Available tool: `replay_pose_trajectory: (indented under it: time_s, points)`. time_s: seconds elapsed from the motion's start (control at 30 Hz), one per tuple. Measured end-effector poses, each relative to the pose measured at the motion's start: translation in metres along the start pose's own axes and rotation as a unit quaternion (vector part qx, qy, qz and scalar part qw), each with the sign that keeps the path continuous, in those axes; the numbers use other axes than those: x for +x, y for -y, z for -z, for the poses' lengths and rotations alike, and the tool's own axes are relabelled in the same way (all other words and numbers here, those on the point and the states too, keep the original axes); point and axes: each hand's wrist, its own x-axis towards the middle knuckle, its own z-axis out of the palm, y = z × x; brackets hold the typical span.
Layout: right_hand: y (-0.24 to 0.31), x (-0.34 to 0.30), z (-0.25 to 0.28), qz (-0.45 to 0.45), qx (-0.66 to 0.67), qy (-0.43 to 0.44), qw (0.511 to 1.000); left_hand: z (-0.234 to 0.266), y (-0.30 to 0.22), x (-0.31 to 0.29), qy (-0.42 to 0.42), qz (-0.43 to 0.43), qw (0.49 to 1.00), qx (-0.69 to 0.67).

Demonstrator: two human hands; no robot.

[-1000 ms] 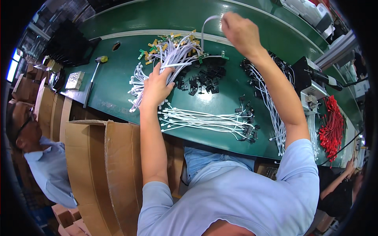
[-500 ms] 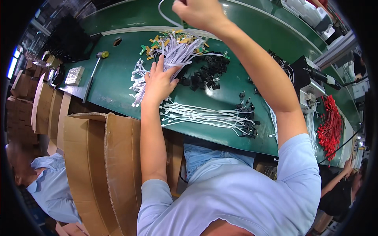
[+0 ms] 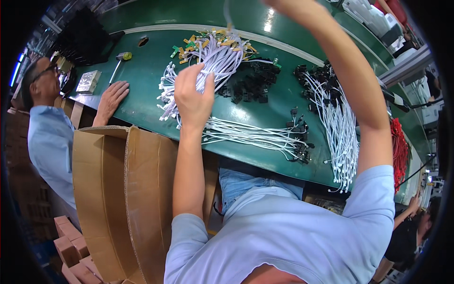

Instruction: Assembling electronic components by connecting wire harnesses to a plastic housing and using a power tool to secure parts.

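Head view: white cable bundle [image 3: 221, 61], on the table [image 3: 142, 71], presumably steadied by my left hand [image 3: 193, 97], fingers curled; firm grip unclear. My right hand [image 3: 283, 4], mostly cropped above: cannot tell. Black-ended cables [image 3: 250, 134], laid parallel, perhaps against tangling.

I'm standing in an assembly workshop, where a green bench [image 3: 142, 75] is stretching beneath the left hand [image 3: 194, 97], white cables [image 3: 253, 134] are lying bunched to its right, a cardboard box [image 3: 152, 184] is standing at its lower left, and a co-worker [image 3: 51, 146] is facing the bench further left.
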Motion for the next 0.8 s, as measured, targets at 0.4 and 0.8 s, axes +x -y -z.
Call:
replay_pose_trajectory:
  time_s: [0.4, 0.8]
  points:
    - [0.019, -0.050, 0.035, 0.003, 0.193, -0.180, 0.965, -0.059, -0.049, 0.081, 0.235, 0.094, 0.617, -0.745]
    - [0.031, -0.084, -0.132, -0.041, 0.231, 0.101, 0.967, -0.015, 0.041, 0.067, 0.234, 0.026, 0.926, 0.296]
